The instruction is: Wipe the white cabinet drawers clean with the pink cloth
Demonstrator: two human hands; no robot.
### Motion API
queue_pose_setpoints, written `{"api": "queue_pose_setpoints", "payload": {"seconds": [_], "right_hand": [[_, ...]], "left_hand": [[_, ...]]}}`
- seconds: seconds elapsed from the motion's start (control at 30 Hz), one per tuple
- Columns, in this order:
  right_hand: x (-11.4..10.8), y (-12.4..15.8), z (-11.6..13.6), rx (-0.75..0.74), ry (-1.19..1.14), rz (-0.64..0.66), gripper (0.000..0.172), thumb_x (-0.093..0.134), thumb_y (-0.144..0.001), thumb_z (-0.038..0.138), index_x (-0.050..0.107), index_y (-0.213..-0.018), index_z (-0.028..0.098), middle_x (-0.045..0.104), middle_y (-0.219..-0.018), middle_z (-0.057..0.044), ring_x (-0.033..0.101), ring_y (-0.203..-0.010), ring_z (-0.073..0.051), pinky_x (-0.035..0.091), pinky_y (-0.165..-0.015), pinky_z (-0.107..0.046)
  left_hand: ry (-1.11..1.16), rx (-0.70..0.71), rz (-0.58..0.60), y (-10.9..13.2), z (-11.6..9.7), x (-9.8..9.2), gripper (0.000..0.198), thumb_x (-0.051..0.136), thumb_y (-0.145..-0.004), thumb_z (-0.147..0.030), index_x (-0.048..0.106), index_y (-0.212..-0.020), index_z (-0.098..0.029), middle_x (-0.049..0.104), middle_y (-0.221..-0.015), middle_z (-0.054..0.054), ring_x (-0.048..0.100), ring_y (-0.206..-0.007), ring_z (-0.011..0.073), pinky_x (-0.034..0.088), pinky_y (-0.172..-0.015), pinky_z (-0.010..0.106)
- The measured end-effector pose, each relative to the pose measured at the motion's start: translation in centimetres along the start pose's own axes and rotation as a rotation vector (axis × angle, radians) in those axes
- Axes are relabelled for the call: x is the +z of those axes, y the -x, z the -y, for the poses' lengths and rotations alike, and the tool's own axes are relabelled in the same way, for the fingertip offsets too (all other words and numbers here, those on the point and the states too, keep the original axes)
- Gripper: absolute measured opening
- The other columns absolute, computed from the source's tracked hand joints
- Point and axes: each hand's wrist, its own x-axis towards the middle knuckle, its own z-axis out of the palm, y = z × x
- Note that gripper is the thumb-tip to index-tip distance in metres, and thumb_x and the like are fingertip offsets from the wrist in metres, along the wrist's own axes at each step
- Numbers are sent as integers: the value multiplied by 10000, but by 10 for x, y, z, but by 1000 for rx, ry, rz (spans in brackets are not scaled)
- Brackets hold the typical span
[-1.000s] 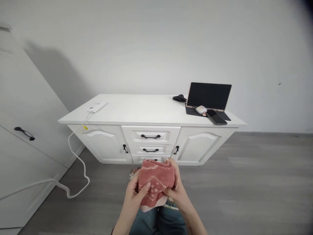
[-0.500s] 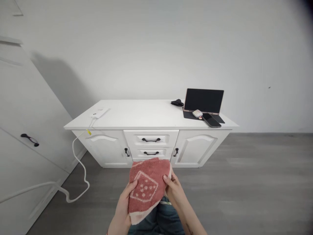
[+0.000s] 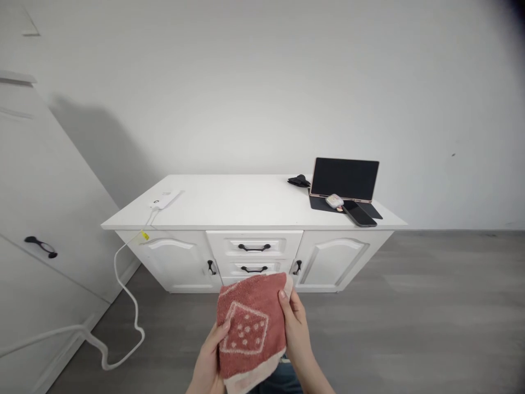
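Observation:
A red towel (image 3: 252, 317) with a pale border and a white outlined, dotted pattern is stretched between my two hands, in front of the white cabinet. On its left side, my left hand (image 3: 209, 353) grips the edge with the thumb lying over the front. My right hand (image 3: 296, 323) pinches the upper right edge, thumb on top and fingers behind. The towel's back and most of the fingers under it are hidden.
The white cabinet (image 3: 238, 205) carries a tablet (image 3: 344, 179) on a dark stand, a phone (image 3: 359, 213), a small white case (image 3: 334, 201), a black item (image 3: 299, 181) and a white power strip (image 3: 166, 200). Its cord (image 3: 133, 306) hangs to the floor beside a wardrobe (image 3: 49, 191).
The view has tilted up slightly, so the cabinet sits lower in the picture. The towel has turned a little and its right side is spread wider; both hands keep their hold.

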Motion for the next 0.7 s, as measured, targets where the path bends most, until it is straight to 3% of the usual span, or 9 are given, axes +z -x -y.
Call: {"api": "queue_pose_setpoints", "payload": {"seconds": [0.2,0.3,0.37,0.47,0.57,0.7], "right_hand": [[8,-18,2,137,189,138,500,675,-702,563,657,-1057,212,687,-1124,-86,592,-1093,-284,473,-901,-374],[4,-28,-9,35,236,14,625,688,-633,630,642,-1084,201,654,-1181,-118,574,-1124,-295,433,-976,-405],[2,-29,-13,-2,259,-49,631,635,-670,660,648,-1108,205,615,-1255,-124,522,-1203,-288,369,-1049,-400],[5,-22,-13,87,232,128,576,603,-744,616,651,-1150,210,621,-1263,-107,509,-1225,-279,352,-1064,-404],[11,-13,-15,208,91,299,557,689,-696,567,683,-1088,170,710,-1080,-112,613,-1064,-300,434,-977,-439],[12,-14,-27,279,-43,231,538,736,-643,565,707,-1000,164,731,-989,-95,646,-984,-279,458,-951,-420]], "left_hand": [[-25,0,24,-7,1,16,446,717,-695,-173,640,-1134,-155,783,-881,108,715,-886,324,551,-863,489],[-30,83,2,-12,-2,24,544,747,-667,-152,604,-1191,-177,783,-894,94,719,-873,310,552,-867,473],[-51,137,-11,-20,0,25,619,769,-633,-132,581,-1217,-210,781,-900,78,718,-882,307,550,-871,462],[-138,146,-58,-37,9,20,664,806,-572,-158,572,-1193,-201,774,-877,82,706,-917,324,543,-875,456],[-269,240,-46,-52,20,16,671,828,-533,-222,567,-1151,-213,755,-977,90,679,-992,313,510,-916,416],[-394,361,64,-63,24,22,639,803,-571,-337,536,-1142,-231,718,-1067,97,668,-984,285,483,-911,362]]}}
